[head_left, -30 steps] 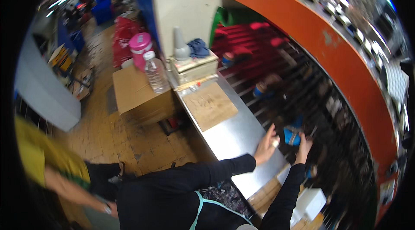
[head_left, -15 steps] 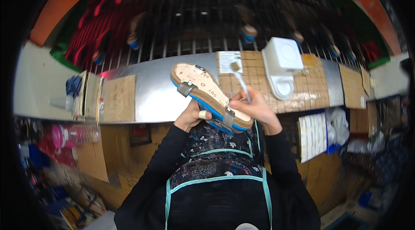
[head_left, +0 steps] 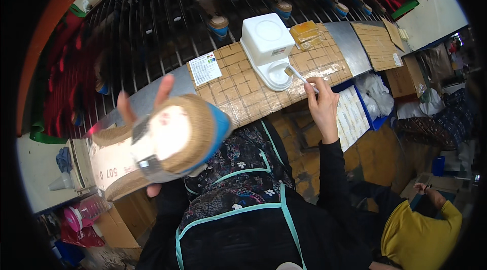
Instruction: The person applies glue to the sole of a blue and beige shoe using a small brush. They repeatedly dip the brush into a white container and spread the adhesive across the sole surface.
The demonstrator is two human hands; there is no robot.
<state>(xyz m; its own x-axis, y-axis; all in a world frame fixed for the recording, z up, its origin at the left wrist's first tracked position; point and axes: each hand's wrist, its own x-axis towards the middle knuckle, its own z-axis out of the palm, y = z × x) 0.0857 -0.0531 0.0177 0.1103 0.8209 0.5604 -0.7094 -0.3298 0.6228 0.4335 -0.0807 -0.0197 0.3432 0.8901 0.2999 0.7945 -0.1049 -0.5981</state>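
My left hand (head_left: 163, 89) grips a sandal (head_left: 175, 128) with a pale insole, cork-coloured edge, blue sole and grey strap. The sandal is raised close to the view at the left, slightly blurred, and covers most of that hand; fingertips show above and below it. In my right hand (head_left: 324, 105) is a small brush (head_left: 300, 76) with a white handle, pinched between the fingers. Its bristle end is at the round dish of a white plastic dispenser (head_left: 265, 42). Whether the bristles touch the dish, I cannot tell.
A taped cardboard mat (head_left: 233, 101) lies under the dispenser, with a printed sheet (head_left: 205, 68) and a yellowish block (head_left: 306, 34) on it. Beyond is a rack of metal bars (head_left: 167, 42) carrying several sandals. A person in a yellow shirt (head_left: 421, 237) is at the lower right.
The sandal has moved left and nearer to the view, turning its end toward me. My right hand has left the sandal, carrying the brush to the dispenser's dish. The whole view has swung right.
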